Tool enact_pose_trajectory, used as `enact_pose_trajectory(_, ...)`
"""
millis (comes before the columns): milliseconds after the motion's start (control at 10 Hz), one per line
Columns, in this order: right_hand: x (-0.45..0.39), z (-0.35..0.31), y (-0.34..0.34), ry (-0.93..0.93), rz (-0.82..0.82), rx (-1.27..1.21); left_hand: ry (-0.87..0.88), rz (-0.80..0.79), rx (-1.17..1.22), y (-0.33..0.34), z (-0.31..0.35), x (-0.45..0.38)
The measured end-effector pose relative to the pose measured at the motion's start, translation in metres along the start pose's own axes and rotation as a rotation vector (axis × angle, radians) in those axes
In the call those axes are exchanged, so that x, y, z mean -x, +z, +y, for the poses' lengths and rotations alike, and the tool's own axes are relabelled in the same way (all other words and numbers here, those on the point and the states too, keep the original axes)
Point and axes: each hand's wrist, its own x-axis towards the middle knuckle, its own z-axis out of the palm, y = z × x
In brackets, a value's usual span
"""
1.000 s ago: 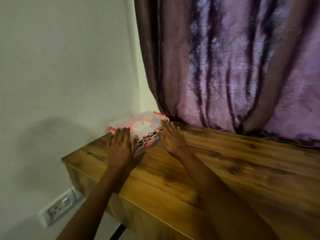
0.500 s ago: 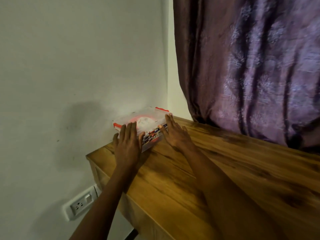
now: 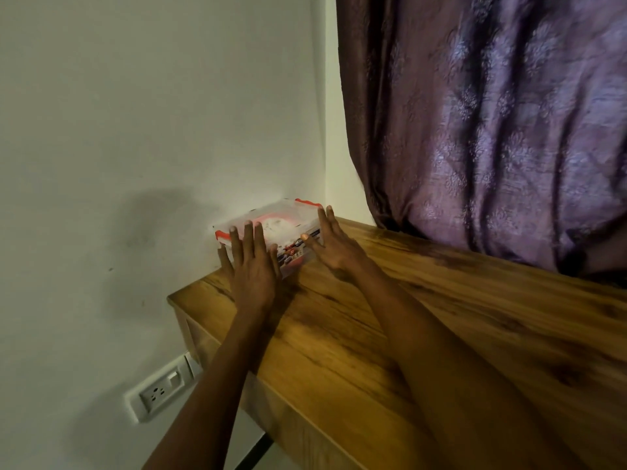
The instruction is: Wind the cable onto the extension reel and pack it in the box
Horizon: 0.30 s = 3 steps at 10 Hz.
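A clear plastic box with red clips lies closed at the far left corner of the wooden table, against the wall. Through its lid a white and red reel shows faintly. My left hand rests flat against the box's near left side, fingers spread and straight. Against the box's right end lies my right hand, also flat with fingers apart. Neither hand grips the box. No loose cable shows.
A purple curtain hangs behind the table on the right. A white wall stands just behind and left of the box. A wall socket sits low on the wall, below the table's left end.
The view has swung left, so more wall and the socket show. Both hands stay flat against the box, which sits near the wall corner as before.
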Motion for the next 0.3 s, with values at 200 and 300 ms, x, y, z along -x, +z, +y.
enact_pose_trajectory(200, 0.059, 0.067, -0.04, 0.027, 0.089, 0.117, 0.34, -0.071, 0.15, -0.004, 0.078, 0.005)
enact_pose_trajectory(300, 0.103, 0.127, -0.073, 0.186, 0.129, 0.177, 0.505, -0.27, 0.229, 0.005, 0.13, 0.019)
